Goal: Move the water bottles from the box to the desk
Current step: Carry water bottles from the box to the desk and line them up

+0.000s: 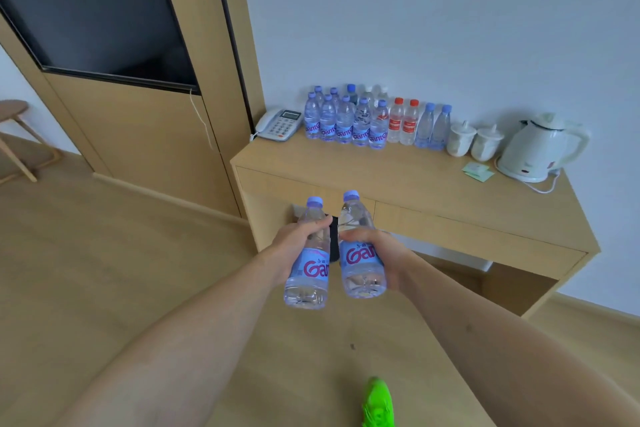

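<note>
Two water bottles in transit, one per hand, both short of the tabletop [433, 180] and lower than its front edge. Left hand [298, 239] wrapped around the left bottle [308, 263], fingers closed on its upper body; right hand [377, 253] wrapped around the right bottle [362, 253], fingers closed at label height. Long axes near upright, caps tipped slightly away, toward the tabletop. Ahead and above: a cluster of bottles [374, 121] already standing at the back of the tabletop, telephone [280, 123] to its left, two lidded cups [474, 142] and a kettle [540, 149] to its right. Bare surface in front of the cluster, probably the landing spot. Both hands about equally near; lift and forward reach needed. Box out of view.
</note>
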The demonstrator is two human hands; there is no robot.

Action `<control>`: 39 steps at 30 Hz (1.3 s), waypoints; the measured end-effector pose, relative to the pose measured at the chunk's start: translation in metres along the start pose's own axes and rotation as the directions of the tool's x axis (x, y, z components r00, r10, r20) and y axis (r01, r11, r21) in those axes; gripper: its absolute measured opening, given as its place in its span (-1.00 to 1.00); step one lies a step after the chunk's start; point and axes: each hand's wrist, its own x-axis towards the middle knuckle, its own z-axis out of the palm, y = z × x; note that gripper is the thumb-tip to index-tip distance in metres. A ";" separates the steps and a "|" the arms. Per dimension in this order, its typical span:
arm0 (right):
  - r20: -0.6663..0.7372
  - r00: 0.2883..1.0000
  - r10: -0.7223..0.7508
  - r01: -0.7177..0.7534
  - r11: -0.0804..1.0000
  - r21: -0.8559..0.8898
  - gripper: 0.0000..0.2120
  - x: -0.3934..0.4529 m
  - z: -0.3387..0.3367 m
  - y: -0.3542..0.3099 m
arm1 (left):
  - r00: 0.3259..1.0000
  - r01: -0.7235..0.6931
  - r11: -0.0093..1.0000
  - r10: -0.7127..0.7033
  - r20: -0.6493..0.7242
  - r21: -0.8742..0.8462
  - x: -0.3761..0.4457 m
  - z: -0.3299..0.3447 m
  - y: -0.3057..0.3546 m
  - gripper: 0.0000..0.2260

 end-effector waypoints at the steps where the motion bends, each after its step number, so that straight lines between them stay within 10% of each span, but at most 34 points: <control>1: 0.004 1.000 -0.006 0.006 1.000 -0.006 -0.38 0.019 -0.006 -0.009 | 1.000 -0.006 1.000 0.006 -0.011 -0.007 0.019 -0.001 0.008 -0.63; 18: -0.017 1.000 -0.010 0.012 0.992 0.127 -0.36 0.240 -0.143 -0.192 | 0.998 -0.022 0.998 0.026 -0.066 0.055 0.299 0.058 0.169 -0.39; 39: -0.585 0.800 -0.132 0.259 0.956 0.139 -0.52 0.340 -0.291 -0.250 | 0.948 -0.232 0.884 0.112 0.299 0.406 0.547 0.180 0.241 -0.56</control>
